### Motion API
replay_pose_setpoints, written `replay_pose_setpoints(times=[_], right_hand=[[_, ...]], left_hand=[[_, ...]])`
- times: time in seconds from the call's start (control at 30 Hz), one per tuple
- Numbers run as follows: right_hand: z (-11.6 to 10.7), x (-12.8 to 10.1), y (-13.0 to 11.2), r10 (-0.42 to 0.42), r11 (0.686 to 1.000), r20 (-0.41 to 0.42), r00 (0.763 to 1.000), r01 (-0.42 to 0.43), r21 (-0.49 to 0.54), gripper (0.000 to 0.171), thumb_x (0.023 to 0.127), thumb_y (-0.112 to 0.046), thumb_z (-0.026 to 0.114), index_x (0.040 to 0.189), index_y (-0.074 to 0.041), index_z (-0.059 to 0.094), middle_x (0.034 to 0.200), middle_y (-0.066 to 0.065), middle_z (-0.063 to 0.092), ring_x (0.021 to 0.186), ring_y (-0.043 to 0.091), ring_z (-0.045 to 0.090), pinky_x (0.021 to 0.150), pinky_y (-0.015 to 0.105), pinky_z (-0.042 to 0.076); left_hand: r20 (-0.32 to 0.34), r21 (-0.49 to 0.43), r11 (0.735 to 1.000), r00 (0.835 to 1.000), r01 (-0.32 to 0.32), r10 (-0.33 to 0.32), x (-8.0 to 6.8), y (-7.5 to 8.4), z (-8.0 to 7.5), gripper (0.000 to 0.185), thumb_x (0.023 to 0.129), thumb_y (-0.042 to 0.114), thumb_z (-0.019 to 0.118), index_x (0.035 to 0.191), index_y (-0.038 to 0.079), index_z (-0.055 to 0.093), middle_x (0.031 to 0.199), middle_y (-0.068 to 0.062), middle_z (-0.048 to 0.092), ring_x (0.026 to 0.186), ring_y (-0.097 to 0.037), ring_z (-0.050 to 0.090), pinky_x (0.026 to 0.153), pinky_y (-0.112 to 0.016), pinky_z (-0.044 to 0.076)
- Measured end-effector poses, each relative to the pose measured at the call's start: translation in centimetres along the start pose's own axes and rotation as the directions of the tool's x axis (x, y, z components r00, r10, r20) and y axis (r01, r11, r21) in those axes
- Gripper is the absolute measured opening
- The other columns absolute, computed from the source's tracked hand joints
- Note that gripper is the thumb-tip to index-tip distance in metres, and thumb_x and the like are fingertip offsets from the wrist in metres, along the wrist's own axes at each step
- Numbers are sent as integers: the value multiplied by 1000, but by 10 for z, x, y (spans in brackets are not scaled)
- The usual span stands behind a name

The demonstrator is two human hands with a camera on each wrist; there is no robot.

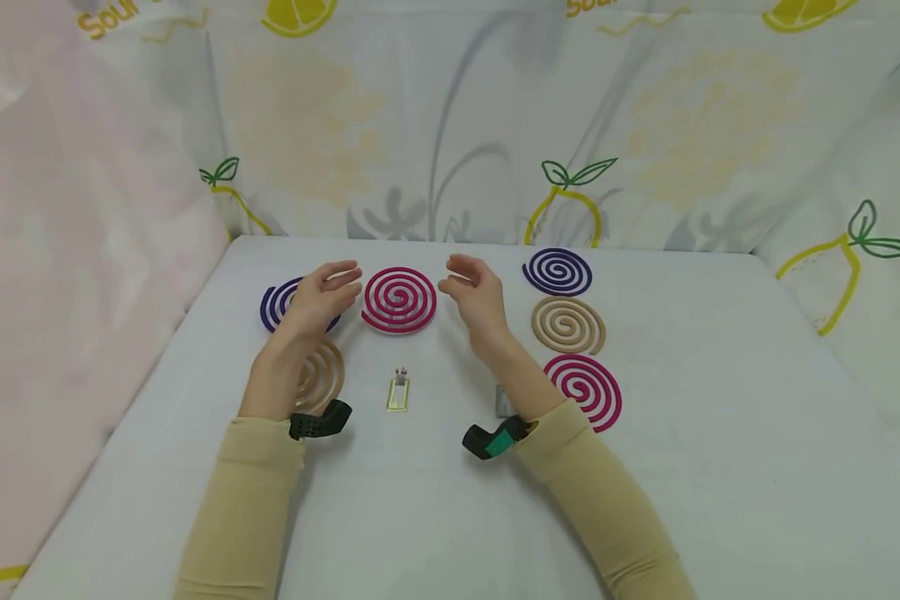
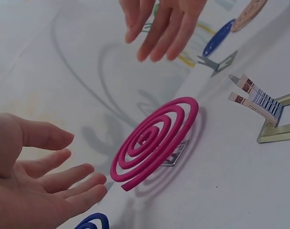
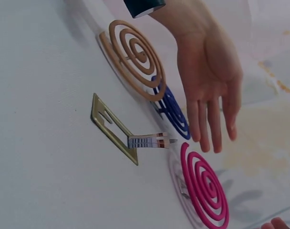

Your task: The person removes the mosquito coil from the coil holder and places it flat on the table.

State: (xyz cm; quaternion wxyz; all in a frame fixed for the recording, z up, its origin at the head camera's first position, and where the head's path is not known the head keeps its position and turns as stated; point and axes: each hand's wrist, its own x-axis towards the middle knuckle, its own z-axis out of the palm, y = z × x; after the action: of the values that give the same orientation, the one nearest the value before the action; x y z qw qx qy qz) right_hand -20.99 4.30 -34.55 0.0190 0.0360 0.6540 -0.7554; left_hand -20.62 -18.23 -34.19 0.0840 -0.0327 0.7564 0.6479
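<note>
Both hands, left hand [image 1: 321,293] and right hand [image 1: 474,293], hover with fingers relaxed, flanking the raised pink spiral mosquito coil [image 1: 399,300], among six coils: two pink, two purple, two tan, a small metal stand [image 1: 398,390] just nearer

White table [image 1: 720,467] carries six spiral coils: pink coil [image 1: 398,300] at centre on small stand, purple coil [image 1: 279,302] and tan coil [image 1: 321,377] left, purple [image 1: 557,272], tan [image 1: 568,325], pink [image 1: 585,389] in column right; empty metal stand [image 1: 398,390] near front
</note>
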Motion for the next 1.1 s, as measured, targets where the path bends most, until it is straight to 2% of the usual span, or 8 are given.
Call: replay_pose_setpoints(times=[0.1,0.23,0.33,0.6,0.77,1.1], right_hand=[[2,1,8,49,998,9,999,-50,37,45,94,4,59,138,-1,52,141,17,54,134,34,50,112,39,45],[5,1,16,99,993,18,995,-100,57,49,95,4,58,143,1,47,146,20,49,131,33,52,112,40,45],[7,2,21,129,991,9,992,-129,35,50,95,2,59,143,-1,47,147,18,49,130,30,52,112,40,45],[10,3,29,178,983,-11,984,-178,41,53,91,4,60,142,-2,49,151,16,42,139,29,40,113,41,44],[11,1,32,207,977,-1,978,-207,41,53,91,4,60,142,-4,49,150,14,39,137,28,44,109,38,48],[13,1,34,239,969,19,971,-240,66,45,94,1,59,138,-5,52,140,13,48,121,25,57,103,35,53]], left_hand=[[10,-25,1000,1000,18,-18,1,-3,1,56,103,8,49,155,3,29,160,-17,34,147,-26,34,121,-40,32],[10,-14,1000,1000,20,-20,3,-7,4,58,102,7,50,155,3,28,161,-18,32,146,-28,37,121,-41,32],[12,-11,1000,1000,21,-21,5,-10,6,61,101,5,50,156,2,25,161,-20,29,146,-29,35,121,-42,32],[1,-2,999,999,42,-42,8,-13,12,70,99,4,53,159,3,15,162,-21,27,147,-31,34,121,-44,31],[-6,34,998,998,59,-59,9,-14,14,70,99,4,52,159,4,15,162,-22,26,147,-32,33,120,-44,32],[-3,17,997,997,81,-81,11,-16,16,67,101,3,49,159,4,15,159,-25,30,143,-34,39,118,-47,35]])
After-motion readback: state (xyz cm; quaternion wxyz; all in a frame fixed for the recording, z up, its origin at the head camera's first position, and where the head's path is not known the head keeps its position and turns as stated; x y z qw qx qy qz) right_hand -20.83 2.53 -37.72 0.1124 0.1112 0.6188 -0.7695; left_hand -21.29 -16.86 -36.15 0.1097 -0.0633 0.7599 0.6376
